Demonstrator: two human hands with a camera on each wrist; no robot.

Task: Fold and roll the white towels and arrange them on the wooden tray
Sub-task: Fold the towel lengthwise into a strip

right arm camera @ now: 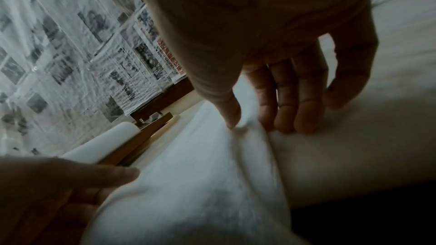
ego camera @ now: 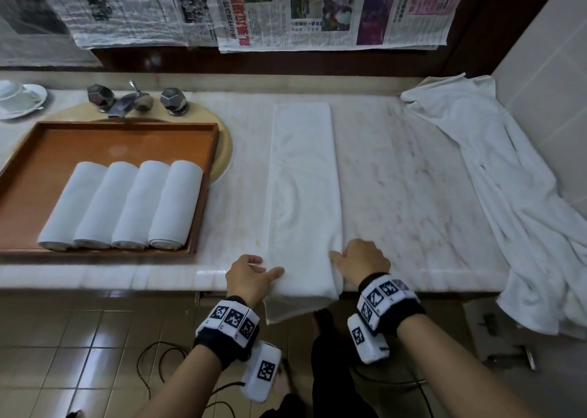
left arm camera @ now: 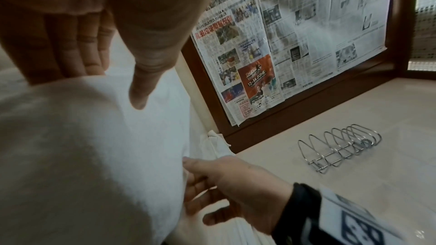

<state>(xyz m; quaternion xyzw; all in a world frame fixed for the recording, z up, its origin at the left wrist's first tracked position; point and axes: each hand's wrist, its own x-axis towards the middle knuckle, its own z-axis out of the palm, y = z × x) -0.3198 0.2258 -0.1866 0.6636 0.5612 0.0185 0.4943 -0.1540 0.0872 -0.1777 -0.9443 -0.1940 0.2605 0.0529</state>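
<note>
With left hand (ego camera: 251, 274) and right hand (ego camera: 362, 260) each pinching a near corner of the long folded towel (ego camera: 301, 176) lying down the counter (ego camera: 413, 179) beside the tray (ego camera: 203, 176), roll away evenly, keeping edges square and tension equal.

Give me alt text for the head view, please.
Both hands, left hand and right hand, hold the near end of a long folded white towel on the marble counter. Four rolled towels lie side by side in the wooden tray.
</note>
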